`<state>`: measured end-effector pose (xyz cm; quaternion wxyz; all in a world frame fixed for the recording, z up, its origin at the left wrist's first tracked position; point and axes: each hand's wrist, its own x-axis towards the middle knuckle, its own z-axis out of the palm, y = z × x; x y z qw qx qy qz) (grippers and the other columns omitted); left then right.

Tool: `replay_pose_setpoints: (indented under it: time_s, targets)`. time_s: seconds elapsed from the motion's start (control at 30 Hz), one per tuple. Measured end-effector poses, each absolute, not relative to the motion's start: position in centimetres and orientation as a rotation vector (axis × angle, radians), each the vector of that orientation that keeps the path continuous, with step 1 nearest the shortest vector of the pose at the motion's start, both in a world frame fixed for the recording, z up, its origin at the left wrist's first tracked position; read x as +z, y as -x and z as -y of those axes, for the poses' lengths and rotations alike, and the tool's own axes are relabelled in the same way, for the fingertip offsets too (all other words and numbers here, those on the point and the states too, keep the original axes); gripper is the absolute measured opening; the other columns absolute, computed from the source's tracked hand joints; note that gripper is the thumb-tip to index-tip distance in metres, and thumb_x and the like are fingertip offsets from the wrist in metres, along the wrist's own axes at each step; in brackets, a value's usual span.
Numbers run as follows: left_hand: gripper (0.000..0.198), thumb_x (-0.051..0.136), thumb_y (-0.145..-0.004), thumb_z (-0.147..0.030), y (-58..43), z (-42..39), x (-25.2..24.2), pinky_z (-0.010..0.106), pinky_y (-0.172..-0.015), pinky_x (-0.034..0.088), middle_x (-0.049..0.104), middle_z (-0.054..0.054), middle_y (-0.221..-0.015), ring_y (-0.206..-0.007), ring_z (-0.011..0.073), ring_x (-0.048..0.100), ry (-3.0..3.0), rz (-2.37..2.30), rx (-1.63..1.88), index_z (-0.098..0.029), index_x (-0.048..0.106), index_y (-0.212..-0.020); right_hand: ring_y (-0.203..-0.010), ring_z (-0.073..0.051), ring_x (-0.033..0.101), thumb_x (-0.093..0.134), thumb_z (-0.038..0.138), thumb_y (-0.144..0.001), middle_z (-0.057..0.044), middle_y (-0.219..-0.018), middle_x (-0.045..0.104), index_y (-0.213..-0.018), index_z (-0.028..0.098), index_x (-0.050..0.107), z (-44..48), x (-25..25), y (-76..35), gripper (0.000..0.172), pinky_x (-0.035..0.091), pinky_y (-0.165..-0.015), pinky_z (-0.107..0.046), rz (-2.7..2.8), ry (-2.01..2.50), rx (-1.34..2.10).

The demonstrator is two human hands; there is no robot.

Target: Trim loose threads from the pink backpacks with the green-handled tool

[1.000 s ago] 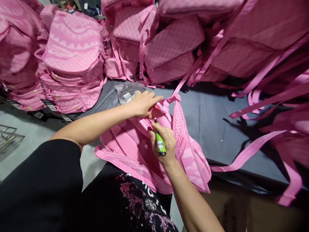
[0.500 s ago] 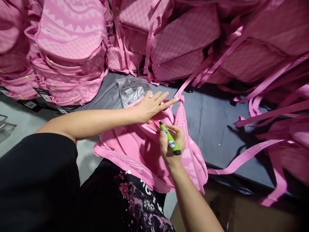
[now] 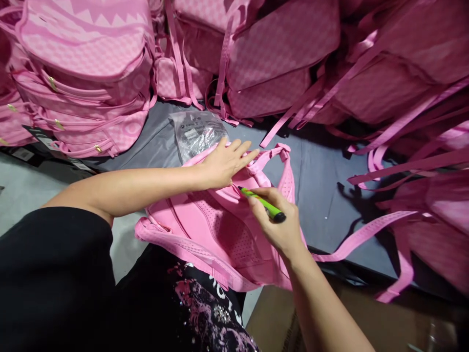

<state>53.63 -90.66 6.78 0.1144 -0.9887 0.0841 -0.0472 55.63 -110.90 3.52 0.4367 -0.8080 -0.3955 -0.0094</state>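
A pink backpack [image 3: 223, 230] lies in front of me with its padded back panel and shoulder straps facing up. My left hand [image 3: 225, 164] rests flat on the top part of the backpack, its fingers spread. In my right hand [image 3: 278, 212] is a green marker pen [image 3: 266, 204] with a black end. The pen's dark tip points left and meets, or nearly meets, the pink fabric beside my left hand. A clear plastic bag [image 3: 196, 132] with a printed label sits just beyond my left hand.
Several pink backpacks [image 3: 84, 83] stand along the far side of the grey-covered table [image 3: 318, 181]. Loose pink straps [image 3: 370, 234] hang over the table at the right. A cardboard box [image 3: 271, 318] is below the table's near edge.
My right hand has shifted right, and the marker now lies flatter, its tip towards the fabric by my left hand. My left hand stays on the backpack. The view has moved slightly.
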Motion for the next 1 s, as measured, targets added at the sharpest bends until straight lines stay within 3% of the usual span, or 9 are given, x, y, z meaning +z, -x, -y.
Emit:
replay_pose_setpoints:
  time_s: [0.13, 0.3, 0.53, 0.6, 0.73, 1.0]
  targets:
    - [0.092, 0.069, -0.084, -0.040, -54.1, 91.0, 7.0, 0.051, -0.115, 0.032, 0.026, 0.017, -0.164, -0.141, 0.0354, 0.037, 2.896, -0.195, -0.061, -0.017, 0.023, -0.160, -0.085, -0.024, 0.070, 0.062, 0.030, -0.090, -0.007, -0.095, 0.076, -0.094, 0.020, 0.072, 109.9, 4.6, -57.5, 0.015, 0.053, -0.082, -0.040, 1.341, 2.067, 0.073]
    - [0.086, 0.065, -0.085, -0.032, -54.9, 90.8, 6.4, 0.053, -0.115, 0.030, 0.022, 0.019, -0.165, -0.144, 0.0369, 0.035, 2.936, -0.192, -0.055, -0.016, 0.025, -0.159, -0.083, -0.023, 0.069, 0.057, 0.026, -0.093, -0.008, -0.098, 0.075, -0.102, 0.020, 0.071, 110.7, 4.5, -58.5, 0.018, 0.053, -0.077, -0.037, 1.438, 2.123, 0.041]
    - [0.118, 0.070, -0.078, -0.036, -56.3, 90.6, 5.3, 0.060, -0.118, 0.015, 0.010, 0.019, -0.167, -0.153, 0.0412, 0.012, 2.989, -0.397, -0.149, -0.020, -0.013, -0.160, -0.083, -0.024, 0.069, 0.057, 0.028, -0.094, -0.009, -0.098, 0.075, -0.101, 0.020, 0.070, 110.8, 2.9, -58.6, 0.017, 0.055, -0.077, -0.039, 1.380, 2.127, 0.020]
    - [0.118, 0.070, -0.079, -0.036, -56.5, 90.8, 5.3, 0.059, -0.117, 0.019, 0.012, 0.019, -0.166, -0.150, 0.0418, 0.019, 2.992, -0.395, -0.121, -0.021, -0.015, -0.160, -0.083, -0.024, 0.069, 0.057, 0.028, -0.093, -0.009, -0.098, 0.075, -0.102, 0.020, 0.070, 110.8, 2.9, -58.8, 0.017, 0.055, -0.077, -0.040, 1.360, 2.133, 0.023]
    - [0.111, 0.067, -0.082, -0.031, -56.5, 91.1, 5.4, 0.051, -0.112, 0.028, 0.031, 0.021, -0.158, -0.135, 0.0392, 0.040, 3.011, -0.341, -0.078, -0.018, -0.011, -0.161, -0.084, -0.023, 0.070, 0.058, 0.026, -0.092, -0.008, -0.097, 0.075, -0.103, 0.020, 0.071, 111.0, 3.4, -59.2, 0.018, 0.055, -0.077, -0.038, 1.305, 2.139, 0.111]
    - [0.103, 0.063, -0.085, -0.027, -56.6, 91.0, 5.3, 0.049, -0.110, 0.025, 0.037, 0.020, -0.153, -0.133, 0.0379, 0.039, 3.063, -0.367, -0.089, -0.015, -0.003, -0.162, -0.086, -0.021, 0.071, 0.060, 0.025, -0.090, -0.006, -0.099, 0.075, -0.103, 0.020, 0.072, 110.9, 4.6, -59.6, 0.018, 0.055, -0.078, -0.035, 1.262, 2.143, 0.280]
